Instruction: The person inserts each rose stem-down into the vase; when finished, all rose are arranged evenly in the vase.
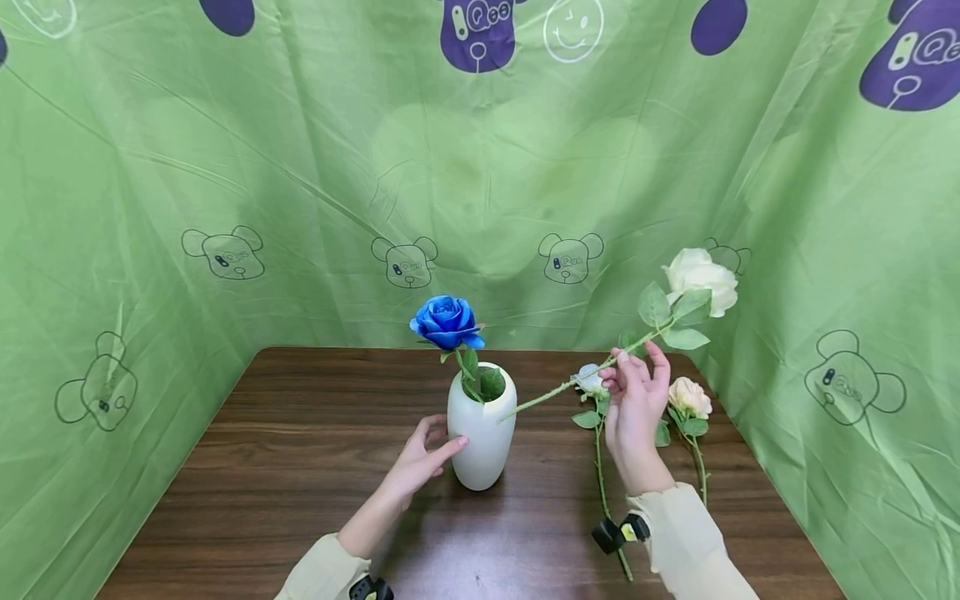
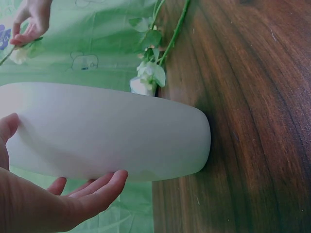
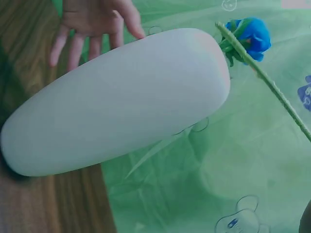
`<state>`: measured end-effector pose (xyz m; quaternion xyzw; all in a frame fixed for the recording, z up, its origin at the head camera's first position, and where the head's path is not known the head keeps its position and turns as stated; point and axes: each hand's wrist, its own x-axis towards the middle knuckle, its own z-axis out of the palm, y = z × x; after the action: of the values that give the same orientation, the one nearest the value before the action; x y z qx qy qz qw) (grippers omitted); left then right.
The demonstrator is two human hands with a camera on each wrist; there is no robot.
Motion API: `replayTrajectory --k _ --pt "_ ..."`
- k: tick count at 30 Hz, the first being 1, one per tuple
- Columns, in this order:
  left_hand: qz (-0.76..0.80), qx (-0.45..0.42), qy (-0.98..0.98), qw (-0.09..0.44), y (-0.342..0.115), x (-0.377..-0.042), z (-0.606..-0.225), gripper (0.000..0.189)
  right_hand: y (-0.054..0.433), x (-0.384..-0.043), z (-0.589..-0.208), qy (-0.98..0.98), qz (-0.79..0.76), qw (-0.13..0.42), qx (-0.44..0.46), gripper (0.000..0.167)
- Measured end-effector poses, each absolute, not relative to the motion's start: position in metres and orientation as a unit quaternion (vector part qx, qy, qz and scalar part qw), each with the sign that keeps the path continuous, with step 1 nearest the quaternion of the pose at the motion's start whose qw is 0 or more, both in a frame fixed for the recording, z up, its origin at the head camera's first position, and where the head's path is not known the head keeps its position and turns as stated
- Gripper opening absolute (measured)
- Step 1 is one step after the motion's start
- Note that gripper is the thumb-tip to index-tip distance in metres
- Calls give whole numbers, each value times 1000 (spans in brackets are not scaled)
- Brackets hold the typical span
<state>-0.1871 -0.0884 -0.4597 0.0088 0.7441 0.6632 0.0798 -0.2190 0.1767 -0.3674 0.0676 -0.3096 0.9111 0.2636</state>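
Observation:
A white vase (image 1: pixel 480 450) stands upright on the table, and a blue rose (image 1: pixel 447 323) leans left out of its mouth. My left hand (image 1: pixel 418 458) rests against the vase's left side, thumb on the front and the other fingers fairly straight and spread along the side. Right of the vase, my right hand (image 1: pixel 636 408) pinches the stem of a white rose (image 1: pixel 701 279) between thumb and fingers. Its bloom points up and right, while the bare stem end slants down toward the vase's rim. In the right wrist view this stem (image 3: pixel 272 87) crosses in front of the blue rose (image 3: pixel 255 39).
On the dark wood table (image 1: pixel 300 442) lie a pale blue rose (image 1: pixel 590 379) and a peach rose (image 1: pixel 690 397), both to the right, partly behind my right hand and arm. Green printed cloth (image 1: pixel 315 192) surrounds the table at the back and sides.

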Motion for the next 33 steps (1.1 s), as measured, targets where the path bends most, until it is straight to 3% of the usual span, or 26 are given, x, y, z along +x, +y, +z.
replayTrajectory --k 7,17,24,33 --pt "669 12 739 83 -88 -187 -457 59 167 -229 -348 -337 878 330 83 45" --pt "665 7 742 85 -88 -187 -458 61 144 -232 -331 -450 786 384 180 37" --pt "665 5 742 85 -88 -187 -458 61 128 -232 -338 -537 711 372 262 33" --pt "664 8 743 86 -88 -187 -458 62 111 -237 -349 -681 591 336 271 27"
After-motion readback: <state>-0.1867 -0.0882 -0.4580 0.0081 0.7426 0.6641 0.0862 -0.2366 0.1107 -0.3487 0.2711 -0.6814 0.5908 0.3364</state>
